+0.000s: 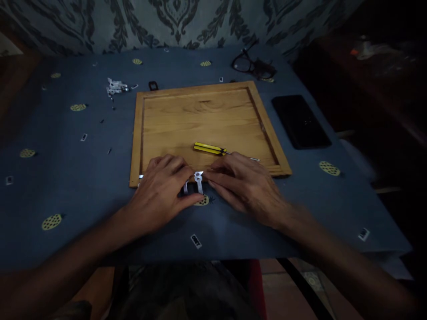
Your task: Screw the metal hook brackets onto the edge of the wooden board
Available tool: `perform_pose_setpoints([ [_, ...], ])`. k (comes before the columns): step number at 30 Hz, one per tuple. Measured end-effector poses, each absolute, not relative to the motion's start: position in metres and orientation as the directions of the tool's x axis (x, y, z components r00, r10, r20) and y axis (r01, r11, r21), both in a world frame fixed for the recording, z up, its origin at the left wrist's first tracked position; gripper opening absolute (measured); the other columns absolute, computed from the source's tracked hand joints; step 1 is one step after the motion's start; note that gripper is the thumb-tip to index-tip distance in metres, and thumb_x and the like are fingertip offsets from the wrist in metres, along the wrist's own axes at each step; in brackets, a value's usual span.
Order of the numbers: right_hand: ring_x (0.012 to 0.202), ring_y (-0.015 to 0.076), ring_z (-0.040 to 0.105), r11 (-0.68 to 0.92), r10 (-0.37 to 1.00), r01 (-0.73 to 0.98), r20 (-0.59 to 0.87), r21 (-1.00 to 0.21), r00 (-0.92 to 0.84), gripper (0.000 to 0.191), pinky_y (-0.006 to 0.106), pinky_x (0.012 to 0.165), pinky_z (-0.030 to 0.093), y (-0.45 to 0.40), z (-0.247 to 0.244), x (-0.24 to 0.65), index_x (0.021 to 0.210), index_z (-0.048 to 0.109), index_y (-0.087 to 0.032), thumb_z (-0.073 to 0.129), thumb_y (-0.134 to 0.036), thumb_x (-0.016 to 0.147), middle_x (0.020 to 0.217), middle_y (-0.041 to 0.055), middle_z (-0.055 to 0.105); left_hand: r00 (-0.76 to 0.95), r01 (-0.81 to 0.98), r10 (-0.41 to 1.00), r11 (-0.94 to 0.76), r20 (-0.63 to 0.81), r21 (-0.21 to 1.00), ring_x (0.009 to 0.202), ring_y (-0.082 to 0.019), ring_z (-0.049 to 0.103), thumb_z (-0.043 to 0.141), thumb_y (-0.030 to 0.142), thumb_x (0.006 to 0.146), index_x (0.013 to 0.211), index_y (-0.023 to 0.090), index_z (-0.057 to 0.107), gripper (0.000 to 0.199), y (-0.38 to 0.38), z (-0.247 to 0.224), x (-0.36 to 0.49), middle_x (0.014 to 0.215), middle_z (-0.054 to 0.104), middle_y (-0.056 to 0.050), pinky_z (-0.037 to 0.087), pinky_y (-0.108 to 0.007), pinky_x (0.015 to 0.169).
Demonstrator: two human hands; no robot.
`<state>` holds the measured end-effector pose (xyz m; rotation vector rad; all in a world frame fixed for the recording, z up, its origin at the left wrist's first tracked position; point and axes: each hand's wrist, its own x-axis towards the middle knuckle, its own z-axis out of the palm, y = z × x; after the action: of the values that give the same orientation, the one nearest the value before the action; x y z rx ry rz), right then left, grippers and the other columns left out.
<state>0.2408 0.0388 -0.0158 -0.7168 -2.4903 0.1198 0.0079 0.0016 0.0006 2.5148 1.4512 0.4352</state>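
Note:
A small silver metal hinge [199,180] sits at the near edge of a framed wooden panel [200,115]. My left hand [160,186] is closed about the hinge's left side, its thumb reaching along the near end; the fingers partly cover the metal. Just right of the hinge, the fingertips of my right hand [247,186] are pinched together. Whatever they may hold is too small to make out. A screwdriver [209,148] with a yellow and black handle lies on the panel beyond my hands, its shaft tip showing past my right knuckles.
On the blue patterned cloth [100,191], a pile of silver metal pieces [116,86] lies at the back left, with small dark bits nearby. Eyeglasses [253,66] rest behind the panel. A black phone [300,121] is to its right. A patterned fabric [133,26] borders the back.

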Motion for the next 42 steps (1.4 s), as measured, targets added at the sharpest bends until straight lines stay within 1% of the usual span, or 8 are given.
perform_pose_setpoints([
  [6, 0.084, 0.0208, 0.067, 0.861, 0.5, 0.464, 0.505, -0.207, -0.703, 0.019, 0.035, 0.072, 0.055, 0.042, -0.017, 0.242, 0.102, 0.075, -0.02, 0.056, -0.02, 0.103, 0.095, 0.0088, 0.074, 0.478, 0.807, 0.866, -0.499, 0.147, 0.315, 0.1, -0.027, 0.064, 0.076, 0.048, 0.094, 0.105, 0.019, 0.071, 0.032, 0.002, 0.001, 0.008, 0.104, 0.07, -0.006, 0.049, -0.044, 0.09],
  [12, 0.082, 0.0209, 0.071, 0.868, 0.497, 0.405, 0.499, -0.287, -0.71, 0.019, 0.034, 0.072, 0.059, 0.04, -0.006, 0.24, 0.101, 0.075, -0.015, 0.057, -0.021, 0.104, 0.092, 0.0109, 0.075, 0.487, 0.807, 0.865, -0.5, 0.125, 0.315, 0.102, -0.029, 0.065, 0.077, 0.048, 0.094, 0.105, 0.017, 0.072, 0.033, 0.003, 0.002, 0.009, 0.106, 0.071, -0.007, 0.05, -0.046, 0.089],
  [24, 0.069, 0.0169, 0.071, 0.829, 0.559, 0.378, 0.577, -0.412, -0.596, 0.013, 0.029, 0.063, 0.059, 0.043, -0.004, 0.237, 0.097, 0.07, -0.022, 0.064, -0.01, 0.097, 0.082, 0.003, 0.073, 0.465, 0.815, 0.882, -0.459, 0.072, 0.354, 0.108, -0.028, 0.063, 0.077, 0.052, 0.093, 0.107, 0.017, 0.07, 0.038, 0.001, 0.006, 0.011, 0.108, 0.069, -0.007, 0.05, -0.047, 0.095],
  [31, 0.07, 0.0168, 0.073, 0.845, 0.519, 0.287, 0.56, -0.451, -0.646, 0.014, 0.028, 0.061, 0.059, 0.077, 0.008, 0.2, 0.099, 0.073, -0.023, 0.06, -0.019, 0.102, 0.083, 0.0039, 0.073, 0.457, 0.811, 0.89, -0.412, -0.008, 0.415, 0.128, -0.033, 0.06, 0.078, 0.051, 0.092, 0.131, 0.012, 0.065, 0.057, 0.001, 0.011, 0.013, 0.135, 0.068, -0.014, 0.049, -0.056, 0.109],
  [35, 0.077, 0.0186, 0.075, 0.806, 0.545, 0.316, 0.42, -0.501, -0.726, 0.017, 0.029, 0.066, 0.059, 0.107, 0.02, 0.158, 0.094, 0.077, -0.02, 0.061, -0.019, 0.098, 0.086, 0.005, 0.076, 0.453, 0.806, 0.891, -0.402, -0.017, 0.434, 0.139, -0.037, 0.053, 0.077, 0.053, 0.092, 0.138, 0.012, 0.062, 0.063, 0.002, 0.013, 0.014, 0.146, 0.063, -0.018, 0.046, -0.061, 0.113],
  [37, 0.08, 0.0198, 0.076, 0.777, 0.561, 0.367, 0.3, -0.511, -0.771, 0.019, 0.031, 0.071, 0.059, 0.124, 0.024, 0.132, 0.093, 0.079, -0.018, 0.06, -0.017, 0.096, 0.088, 0.0062, 0.077, 0.456, 0.807, 0.89, -0.406, -0.016, 0.428, 0.138, -0.038, 0.054, 0.078, 0.053, 0.091, 0.134, 0.011, 0.065, 0.061, 0.004, 0.015, 0.014, 0.143, 0.064, -0.018, 0.047, -0.061, 0.112],
  [40, 0.081, 0.0202, 0.075, 0.779, 0.549, 0.383, 0.246, -0.496, -0.799, 0.02, 0.031, 0.072, 0.057, 0.147, 0.023, 0.092, 0.099, 0.08, -0.017, 0.061, -0.018, 0.096, 0.093, 0.0074, 0.078, 0.479, 0.816, 0.872, -0.399, -0.101, 0.418, 0.128, -0.035, 0.06, 0.075, 0.052, 0.094, 0.12, 0.009, 0.071, 0.05, 0.005, 0.019, 0.013, 0.127, 0.069, -0.016, 0.048, -0.056, 0.11],
  [42, 0.081, 0.0207, 0.073, 0.788, 0.537, 0.392, 0.219, -0.476, -0.814, 0.02, 0.032, 0.074, 0.055, 0.156, 0.018, 0.067, 0.099, 0.082, -0.017, 0.062, -0.016, 0.094, 0.096, 0.0087, 0.078, 0.49, 0.813, 0.864, -0.406, -0.113, 0.417, 0.129, -0.034, 0.059, 0.072, 0.052, 0.097, 0.118, 0.01, 0.072, 0.046, 0.006, 0.021, 0.012, 0.128, 0.068, -0.016, 0.046, -0.056, 0.112],
])
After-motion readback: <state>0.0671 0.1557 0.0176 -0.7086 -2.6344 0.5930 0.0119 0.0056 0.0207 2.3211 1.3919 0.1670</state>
